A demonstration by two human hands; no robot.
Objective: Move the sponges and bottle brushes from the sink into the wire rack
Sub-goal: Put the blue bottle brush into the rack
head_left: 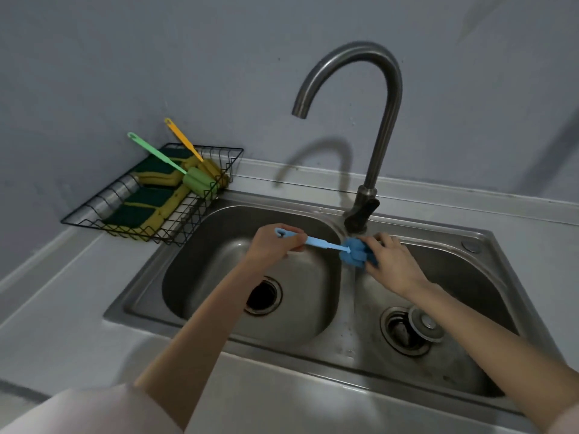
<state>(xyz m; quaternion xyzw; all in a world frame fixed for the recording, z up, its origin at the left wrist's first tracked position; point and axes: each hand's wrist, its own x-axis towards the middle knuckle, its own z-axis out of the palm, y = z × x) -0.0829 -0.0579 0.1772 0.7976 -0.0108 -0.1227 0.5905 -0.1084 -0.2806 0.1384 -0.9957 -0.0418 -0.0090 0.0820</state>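
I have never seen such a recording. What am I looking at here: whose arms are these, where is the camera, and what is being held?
There is no machine here. The camera sits on a person's head and looks down, so the two bare arms are that person's own. Below is a steel sink with two basins under a curved tap. The left hand pinches the handle of a blue brush; the right hand has its grip on the brush's foam head. Both hold it above the sink. At the back left, a wire rack stands on the counter. It already holds green-and-yellow sponges, a green brush and a yellow brush.
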